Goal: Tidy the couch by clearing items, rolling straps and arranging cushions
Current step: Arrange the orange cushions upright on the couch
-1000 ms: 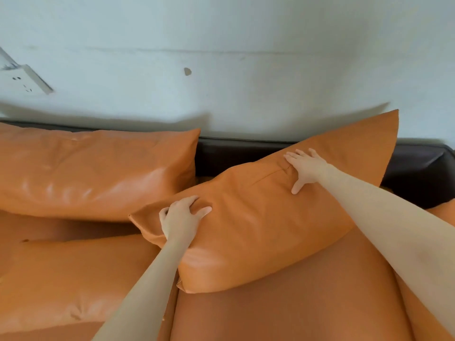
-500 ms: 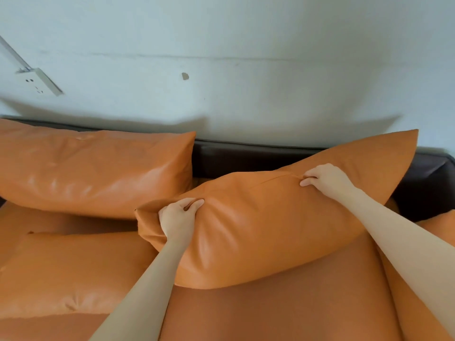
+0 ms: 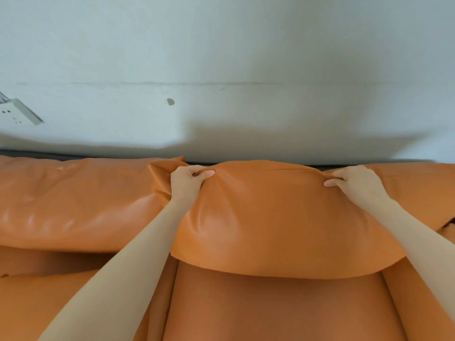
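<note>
Between left hand (image 3: 188, 184), right hand (image 3: 354, 184): cushion (image 3: 278, 222), pinched

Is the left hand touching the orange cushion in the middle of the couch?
Touching. The head view shows the left hand pinching a fold of leather at the top edge of the orange cushion.

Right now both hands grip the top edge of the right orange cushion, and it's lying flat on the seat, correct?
Not flat. The head view shows the orange cushion standing upright against the couch back, with the left hand and right hand gripping its top edge.
</note>
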